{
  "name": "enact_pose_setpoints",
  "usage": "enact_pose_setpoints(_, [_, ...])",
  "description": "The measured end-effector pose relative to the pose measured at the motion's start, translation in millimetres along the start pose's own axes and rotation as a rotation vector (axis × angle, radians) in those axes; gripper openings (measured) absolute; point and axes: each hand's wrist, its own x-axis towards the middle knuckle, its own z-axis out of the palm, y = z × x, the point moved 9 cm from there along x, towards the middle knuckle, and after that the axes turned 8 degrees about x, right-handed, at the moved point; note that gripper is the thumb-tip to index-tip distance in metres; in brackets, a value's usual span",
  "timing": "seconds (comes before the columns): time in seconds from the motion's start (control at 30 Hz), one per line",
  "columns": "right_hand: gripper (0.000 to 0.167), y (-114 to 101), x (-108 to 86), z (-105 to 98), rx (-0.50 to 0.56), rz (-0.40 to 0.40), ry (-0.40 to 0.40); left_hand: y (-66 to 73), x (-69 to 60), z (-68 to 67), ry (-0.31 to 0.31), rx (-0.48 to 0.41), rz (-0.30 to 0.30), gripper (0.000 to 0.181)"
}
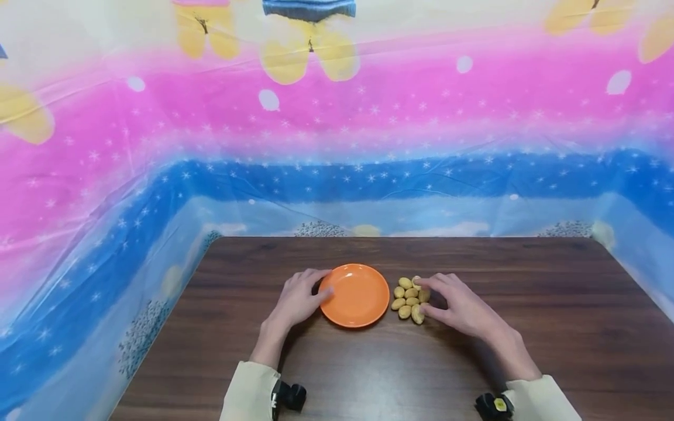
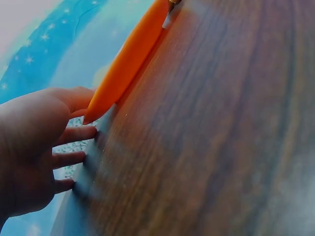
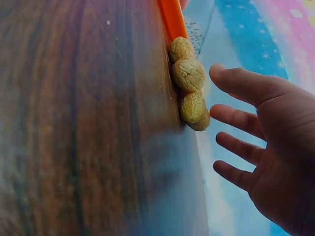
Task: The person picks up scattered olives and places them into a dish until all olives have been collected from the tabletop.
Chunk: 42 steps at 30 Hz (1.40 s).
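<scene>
An orange plate [image 1: 355,295] lies on the table, its edge also seen in the left wrist view [image 2: 123,64]. The left hand [image 1: 299,298] is at its left side, thumb over the rim and fingers spread along the edge. Just right of the plate is a cluster of several small yellow-brown nut-like pieces [image 1: 411,293]. Beside them is the right hand [image 1: 463,304], thumb and fingers apart at the cluster's right side. In the right wrist view the hand [image 3: 266,132] stands next to the pieces [image 3: 189,75] with nothing between its fingers.
The dark wooden table [image 1: 358,374] extends around both hands. Behind it and at its sides hangs a pink, blue and cream patterned cloth [image 1: 337,128]. Each wrist carries a small black camera, one at the left [image 1: 291,396] and one at the right [image 1: 493,406].
</scene>
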Motion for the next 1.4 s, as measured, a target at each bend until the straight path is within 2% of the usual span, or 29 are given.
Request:
enact_pose_setpoints(0.3, [0.042, -4, -1.6, 4, -0.007, -0.036, -0.024, 2.6, -0.7, 1.4, -0.016, -0.007, 0.04, 0.055])
enact_pose_setpoints(0.57, [0.037, -7, -0.5, 10, -0.028, -0.067, -0.063, -3.5, -3.2, 5.0, -0.04, -0.002, 0.023, 0.058])
enact_pose_setpoints(0.77, [0.035, -9, -0.2, 12, -0.089, -0.069, -0.063, -3.8, -3.2, 7.1, -0.054, 0.018, 0.026, 0.059])
enact_pose_setpoints(0.97, [0.034, -10, -0.6, 13, -0.118, -0.066, -0.056, -0.8, -2.9, 7.1, -0.031, 0.053, 0.058, 0.059])
enact_pose_setpoints(1.13, [0.03, -11, 1.1, 14, -0.146, -0.064, -0.045, -0.2, -4.2, 6.5, -0.025, 0.048, 0.057, 0.06])
enact_pose_setpoints(1.27, [0.028, -12, 1.1, 15, -0.14, -0.056, -0.039, -0.2, -4.9, 6.1, -0.023, 0.046, 0.055, 0.059])
enact_pose_setpoints(1.4, [0.019, -12, 0.5, 13, -0.132, -0.068, -0.024, -0.3, -5.0, 6.3, -0.026, 0.046, 0.052, 0.059])
